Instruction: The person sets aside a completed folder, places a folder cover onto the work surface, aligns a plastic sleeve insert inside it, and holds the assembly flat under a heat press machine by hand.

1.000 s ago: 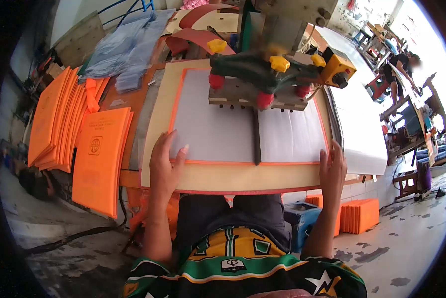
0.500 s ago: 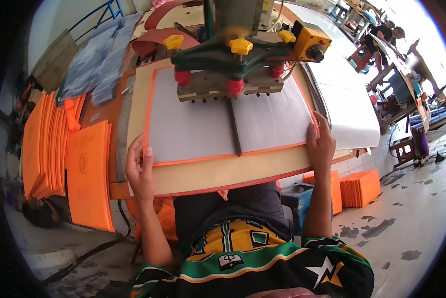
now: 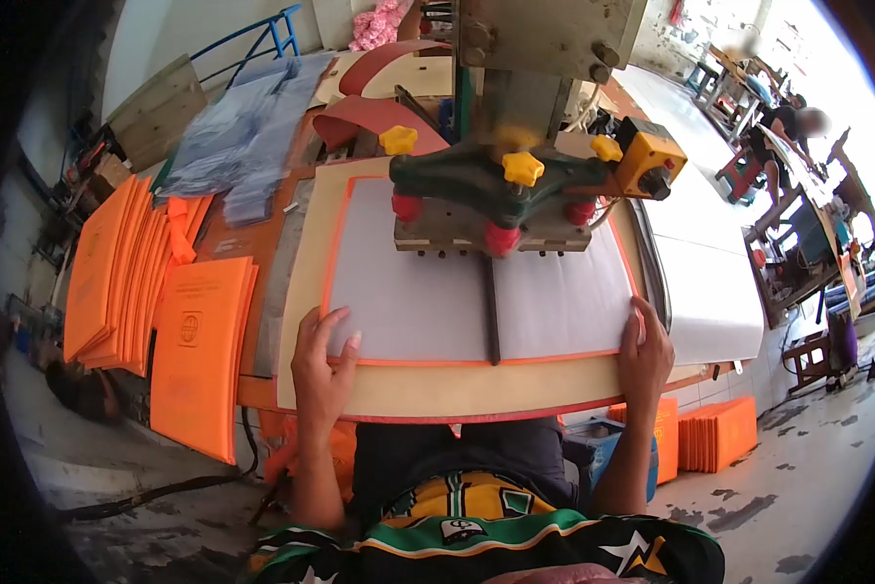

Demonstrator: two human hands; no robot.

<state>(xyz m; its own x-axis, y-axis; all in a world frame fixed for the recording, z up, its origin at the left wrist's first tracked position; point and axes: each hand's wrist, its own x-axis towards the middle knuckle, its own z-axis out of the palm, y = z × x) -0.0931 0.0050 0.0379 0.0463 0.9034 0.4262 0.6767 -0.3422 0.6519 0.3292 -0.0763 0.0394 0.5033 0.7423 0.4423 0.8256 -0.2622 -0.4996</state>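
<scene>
An orange folder cover (image 3: 408, 311) lies spread open, its white inner side up, with a dark strip down the middle. My left hand (image 3: 322, 368) is at its lower left corner, thumb and forefinger over the edge. At the lower right corner, my right hand (image 3: 647, 350) has its fingers curled at the edge. Under the cover is a tan board (image 3: 457, 394) with a red front edge. A press head (image 3: 496, 234) with yellow knobs and red spacers hides the cover's upper middle; I cannot tell whether it touches.
Orange folders (image 3: 199, 341) are stacked on my left, beside clear plastic sheets (image 3: 252, 131). A yellow control box (image 3: 650, 161) sits right of the press. More orange folders (image 3: 718, 433) stand low on the right near a blue container (image 3: 593, 448). A person (image 3: 788, 127) works farther back.
The view has shifted, so the press, cover and board appear lower and farther right. Both hands remain at the cover's lower corners; the left fingers now reach farther over the edge.
</scene>
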